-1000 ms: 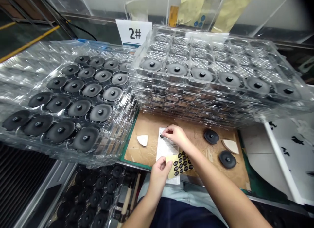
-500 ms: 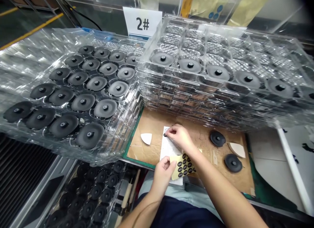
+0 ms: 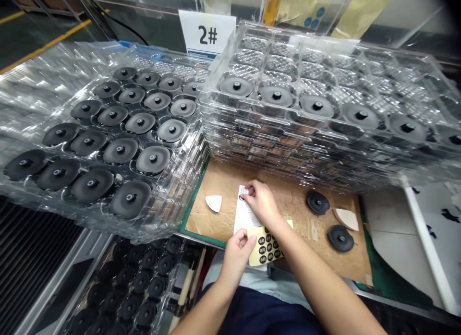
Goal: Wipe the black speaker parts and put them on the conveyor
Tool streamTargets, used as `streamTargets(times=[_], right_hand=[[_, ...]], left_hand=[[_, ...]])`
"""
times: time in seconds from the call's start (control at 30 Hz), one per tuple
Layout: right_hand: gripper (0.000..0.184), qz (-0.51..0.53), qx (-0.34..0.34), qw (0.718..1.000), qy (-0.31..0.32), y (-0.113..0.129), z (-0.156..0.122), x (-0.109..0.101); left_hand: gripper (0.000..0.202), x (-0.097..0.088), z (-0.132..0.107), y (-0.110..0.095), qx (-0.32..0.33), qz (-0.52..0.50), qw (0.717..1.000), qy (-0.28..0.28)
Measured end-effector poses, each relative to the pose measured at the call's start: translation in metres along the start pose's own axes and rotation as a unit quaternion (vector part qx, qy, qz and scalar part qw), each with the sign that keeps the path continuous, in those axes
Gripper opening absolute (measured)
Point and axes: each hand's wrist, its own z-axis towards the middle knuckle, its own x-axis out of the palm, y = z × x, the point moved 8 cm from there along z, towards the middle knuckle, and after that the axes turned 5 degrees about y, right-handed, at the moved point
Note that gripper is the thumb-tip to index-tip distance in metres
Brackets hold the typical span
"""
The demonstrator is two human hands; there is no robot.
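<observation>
My right hand rests on a white printed paper strip on the brown cardboard mat, its fingertips pinched on a small black round sticker near the strip's top. My left hand pinches the corner of a yellow sticker sheet that carries several black round stickers. It holds the sheet at the mat's near edge, over the lower end of the strip.
Two black round discs lie on the mat at the right. White fan-shaped pieces lie left and right. Stacks of clear trays with black discs flank the mat. A "2#" sign stands behind.
My right hand has shifted slightly with the small sticker pressed at the top of the white strip. My left hand still holds the yellow sheet. The view moved a little.
</observation>
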Motion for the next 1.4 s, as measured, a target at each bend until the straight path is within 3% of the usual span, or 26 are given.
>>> streamTargets(times=[0.17,0.37,0.57,0.67,1.0,1.2,1.4], right_hand=[[0.011,-0.011,0.004,1.000,-0.001,0.002,0.000,-0.001],[0.011,0.020,-0.039,0.996,0.075,0.004,-0.004,-0.004],[0.017,0.096,-0.077,0.976,0.182,0.003,-0.049,-0.027],[0.016,0.119,-0.069,0.970,0.201,-0.002,-0.072,-0.033],[0.020,0.152,0.017,0.983,0.105,-0.031,-0.087,-0.054],[0.018,0.142,0.009,0.987,0.079,-0.035,-0.091,-0.040],[0.013,0.079,-0.047,0.996,-0.022,-0.021,-0.107,-0.043]], left_hand=[[0.025,-0.001,0.002,0.002,0.008,-0.003,1.000,0.008],[0.019,-0.003,0.003,0.004,0.013,-0.001,1.000,0.012],[0.025,-0.002,0.001,-0.001,0.020,-0.002,1.000,0.012],[0.028,0.000,0.000,-0.004,0.017,0.003,1.000,0.008],[0.035,0.007,0.000,-0.010,-0.008,0.048,0.998,0.028],[0.041,0.009,-0.001,-0.009,-0.025,0.050,0.998,0.036],[0.032,0.008,0.000,-0.007,-0.028,0.053,0.998,0.032]])
